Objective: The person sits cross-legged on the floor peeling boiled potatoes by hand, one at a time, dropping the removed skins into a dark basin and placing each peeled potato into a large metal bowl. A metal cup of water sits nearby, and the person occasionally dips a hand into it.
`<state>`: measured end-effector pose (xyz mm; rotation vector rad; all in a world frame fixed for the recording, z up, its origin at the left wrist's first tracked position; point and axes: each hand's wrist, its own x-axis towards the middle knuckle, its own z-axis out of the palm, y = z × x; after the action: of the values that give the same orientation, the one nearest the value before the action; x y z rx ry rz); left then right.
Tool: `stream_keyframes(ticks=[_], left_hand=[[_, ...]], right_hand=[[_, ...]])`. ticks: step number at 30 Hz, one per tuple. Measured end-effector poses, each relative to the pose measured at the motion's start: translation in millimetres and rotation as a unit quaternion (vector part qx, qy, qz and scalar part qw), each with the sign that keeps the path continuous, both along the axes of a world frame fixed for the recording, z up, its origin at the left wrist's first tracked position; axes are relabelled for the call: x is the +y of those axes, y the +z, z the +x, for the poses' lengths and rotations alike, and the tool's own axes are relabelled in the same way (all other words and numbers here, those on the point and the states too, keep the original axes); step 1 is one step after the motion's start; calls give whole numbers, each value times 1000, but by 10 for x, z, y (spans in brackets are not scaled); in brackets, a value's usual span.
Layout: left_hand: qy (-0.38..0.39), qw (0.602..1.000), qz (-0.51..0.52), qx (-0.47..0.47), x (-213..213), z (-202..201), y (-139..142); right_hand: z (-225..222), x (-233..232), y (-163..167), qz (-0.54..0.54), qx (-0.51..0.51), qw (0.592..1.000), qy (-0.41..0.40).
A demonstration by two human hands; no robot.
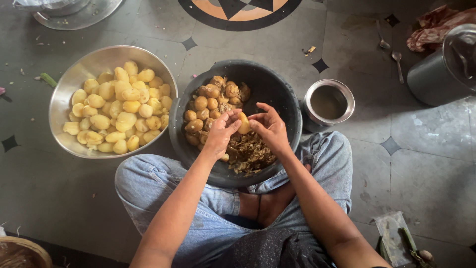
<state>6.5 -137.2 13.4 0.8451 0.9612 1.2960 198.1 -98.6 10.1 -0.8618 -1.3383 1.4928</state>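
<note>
Your left hand (220,133) and right hand (269,127) both pinch one half-peeled potato (243,123), fingers curled narrow around it, over the black basin (282,94) between your knees. Unpeeled potatoes (208,106) fill its far-left side, peels (249,153) its near side. The steel bowl (74,79) of peeled potatoes (119,111) sits left, the small steel pot (328,103) right.

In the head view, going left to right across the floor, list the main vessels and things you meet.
Steel bowl of peeled potatoes → dark basin of unpeeled potatoes → left hand → right hand → small steel pot → two spoons → large lidded steel pot.
</note>
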Motion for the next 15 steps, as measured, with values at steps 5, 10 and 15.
stream_keyframes(ticks=[5, 10, 15], left_hand=[[4, 995, -39, -94, 14, -2, -74], [-14, 999, -15, -32, -7, 56, -71], [-36, 999, -25, 21, -24, 44, -36]], right_hand=[[3, 46, -12, -51, 44, 997, 40], [-14, 22, -57, -10, -10, 1000, 27], [-7, -18, -104, 4, -12, 1000, 12]])
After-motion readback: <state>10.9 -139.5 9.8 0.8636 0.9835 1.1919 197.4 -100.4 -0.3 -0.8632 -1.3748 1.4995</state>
